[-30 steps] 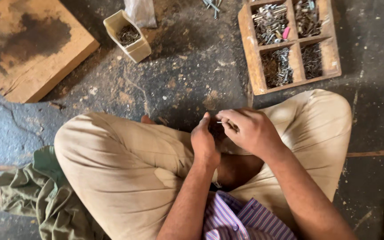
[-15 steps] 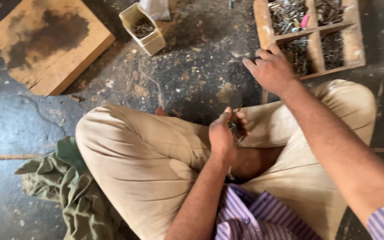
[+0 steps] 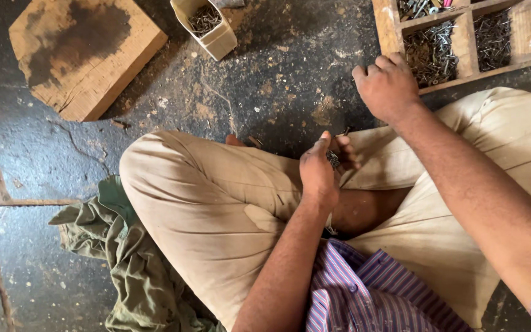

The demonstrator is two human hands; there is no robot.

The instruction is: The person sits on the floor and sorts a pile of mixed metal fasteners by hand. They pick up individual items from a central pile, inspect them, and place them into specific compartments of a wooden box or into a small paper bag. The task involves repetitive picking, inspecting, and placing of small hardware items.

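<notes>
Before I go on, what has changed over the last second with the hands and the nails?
The right hand left the left hand at the lap and reached forward to the wooden tray, now resting at the near-left compartment of small nails. The left hand stayed at the lap, still closed on a small bunch of nails. The wood block and small box are unmoved.

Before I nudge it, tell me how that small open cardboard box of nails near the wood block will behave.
The cardboard box looks thin-walled, so it would likely flex if squeezed. It leans and is taller than wide, so a push may tip it. The nails inside probably make it bottom-heavy.
</notes>
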